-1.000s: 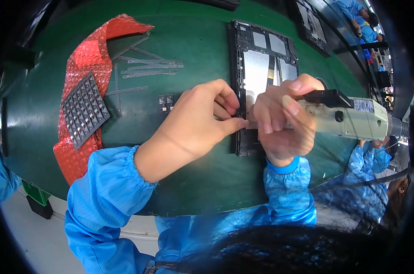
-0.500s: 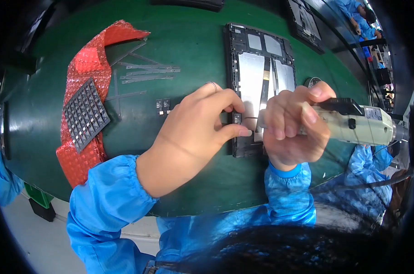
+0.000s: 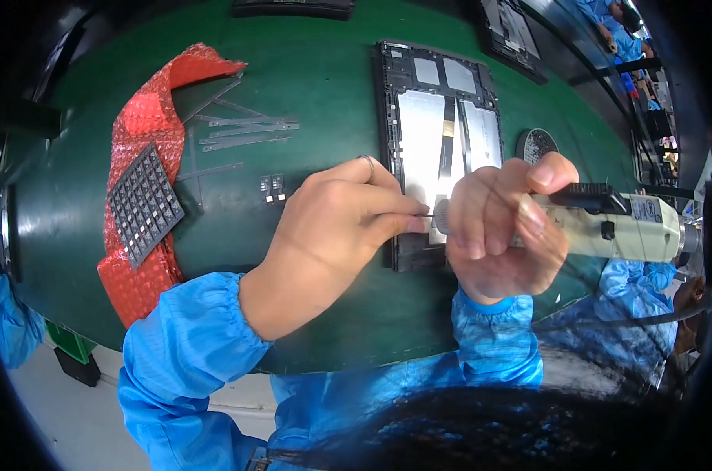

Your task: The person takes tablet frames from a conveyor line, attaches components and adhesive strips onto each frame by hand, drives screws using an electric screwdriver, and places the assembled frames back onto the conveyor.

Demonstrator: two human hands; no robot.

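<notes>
My right hand (image 3: 505, 228) is wrapped round a cream electric screwdriver (image 3: 638, 228) with a black lever, held sideways with its tip pointing left. My left hand (image 3: 332, 228) is closed, thumb and index finger pinched at the end of the thin dark screwdriver bit (image 3: 430, 216). Whatever small thing sits between those fingertips is hidden. Both hands are over the lower part of an opened flat electronic device (image 3: 423, 125), which has a black frame and silver plates. A round dish of small metal pieces, likely screws (image 3: 536, 144), stands beyond my right hand.
Red bubble wrap (image 3: 140, 118) lies at left under a sheet of small black parts (image 3: 146, 206). Several thin grey strips (image 3: 250, 129) and a few small black pieces (image 3: 273, 189) lie on the green table (image 3: 317, 78). Another device (image 3: 513, 35) stands far right; people in blue work beyond.
My left thumb and index finger have closed together at the screwdriver tip; they were apart before. The view has shifted slightly, showing more of the round dish.
</notes>
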